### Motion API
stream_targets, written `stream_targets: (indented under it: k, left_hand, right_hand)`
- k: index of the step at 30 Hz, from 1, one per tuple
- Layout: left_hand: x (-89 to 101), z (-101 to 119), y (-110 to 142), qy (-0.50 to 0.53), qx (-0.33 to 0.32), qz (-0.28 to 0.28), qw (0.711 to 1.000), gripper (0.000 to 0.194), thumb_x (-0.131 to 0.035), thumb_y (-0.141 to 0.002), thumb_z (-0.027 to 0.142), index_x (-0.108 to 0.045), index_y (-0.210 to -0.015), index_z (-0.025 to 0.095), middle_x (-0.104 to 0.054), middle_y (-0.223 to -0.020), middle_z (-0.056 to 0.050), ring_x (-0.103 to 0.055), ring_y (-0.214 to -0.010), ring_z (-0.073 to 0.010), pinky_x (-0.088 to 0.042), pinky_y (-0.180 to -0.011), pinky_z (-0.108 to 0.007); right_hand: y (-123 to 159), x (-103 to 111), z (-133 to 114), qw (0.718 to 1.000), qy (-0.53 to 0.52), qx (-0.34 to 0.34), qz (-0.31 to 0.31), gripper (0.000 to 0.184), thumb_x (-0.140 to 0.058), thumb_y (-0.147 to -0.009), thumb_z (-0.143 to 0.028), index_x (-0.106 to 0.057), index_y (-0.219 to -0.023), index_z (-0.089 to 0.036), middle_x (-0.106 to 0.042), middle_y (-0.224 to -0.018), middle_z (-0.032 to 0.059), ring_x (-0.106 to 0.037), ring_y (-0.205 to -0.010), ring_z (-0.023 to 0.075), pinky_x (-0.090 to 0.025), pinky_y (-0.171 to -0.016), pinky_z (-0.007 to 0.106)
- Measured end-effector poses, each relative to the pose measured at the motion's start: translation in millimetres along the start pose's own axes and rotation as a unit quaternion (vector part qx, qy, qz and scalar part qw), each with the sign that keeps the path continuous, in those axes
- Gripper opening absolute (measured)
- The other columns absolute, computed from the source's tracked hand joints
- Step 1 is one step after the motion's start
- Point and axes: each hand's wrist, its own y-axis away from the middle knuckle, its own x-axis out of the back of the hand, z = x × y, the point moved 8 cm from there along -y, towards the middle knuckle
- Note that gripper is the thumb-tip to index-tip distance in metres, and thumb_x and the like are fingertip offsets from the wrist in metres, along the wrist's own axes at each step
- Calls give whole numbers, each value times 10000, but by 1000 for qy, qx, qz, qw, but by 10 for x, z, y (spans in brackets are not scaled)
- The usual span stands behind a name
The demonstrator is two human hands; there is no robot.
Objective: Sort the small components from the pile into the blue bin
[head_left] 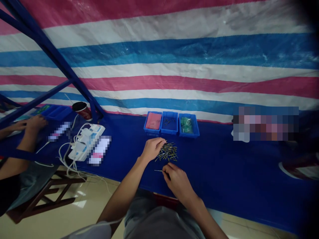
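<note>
Head view: a loose pile of thin, yellowish rods (169, 153) lies criss-crossed on a long blue table (219, 162), its pieces fanning out at many angles. The person's left hand (152, 148) reaches over the pile's left edge with thumb and fingers drawn together; whether anything is caught between them cannot be told. The right hand (176, 178), just on the near side of the pile, is curled closed and pinches a single rod (158, 170), which points out to the left above the tabletop.

Behind the pile three small blue bins stand side by side: the left bin (152, 133) holds something flat and pink, the middle bin (169, 131) a few small dark pieces, the right bin (189, 135) a green-and-clear packet. Further left on the same surface sit a white power strip (87, 142) trailing white cables, and a dark-lidded red cup (84, 112). Past a slanting blue metal frame (53, 54), a co-worker's hands (35, 123) rest near more blue trays (57, 112).

A plastic sheet (174, 66) striped red, white and blue hangs as a wall behind everything. Below the table edge show a dark wooden stool (51, 194) and shiny, pale floor tiles (92, 199).
</note>
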Motion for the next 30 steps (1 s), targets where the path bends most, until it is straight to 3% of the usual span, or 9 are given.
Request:
stream_targets:
  k: [8, 17, 21, 30]
  left_hand:
    - [33, -42, 0, 21, 20, 11, 1000, 327, -457, -1022, 341, -717, -924, 169, -684, -743, -23, -620, -672, -131, -473, -692, -222]
    - [15, -2, 7, 31, -9, 8, 999, 332, -460, -1020, 366, -722, -973, 169, -714, -838, -57, -649, -753, -157, -485, -754, -256]
    - [-23, -15, 8, 18, -11, -9, 1000, 280, -544, -983, 392, -721, -1018, 178, -686, -801, -34, -598, -668, -128, -466, -684, -237]
    - [-92, -15, 0, -13, -20, -23, 999, 237, -595, -959, 369, -728, -1069, 207, -667, -803, -24, -574, -661, -121, -464, -686, -233]
  right_hand:
    - [-113, 124, 24, 998, -45, 33, -18, 173, -550, -852, -73, -565, -754, -215, -601, -784, -4, -550, -630, 130, -331, -592, 260]
    - [-647, 677, 549, 989, -105, 37, 101, 106, -561, -864, -167, -652, -827, -208, -605, -764, 17, -528, -631, 142, -390, -628, 263]
    - [-778, 636, 670, 984, -141, 52, 99, 104, -564, -867, -194, -660, -829, -207, -590, -755, 13, -507, -619, 140, -399, -626, 269]
    - [-643, 591, 735, 975, -176, 42, 125, 148, -551, -928, -286, -674, -893, -211, -571, -764, 21, -489, -626, 148, -407, -630, 281]
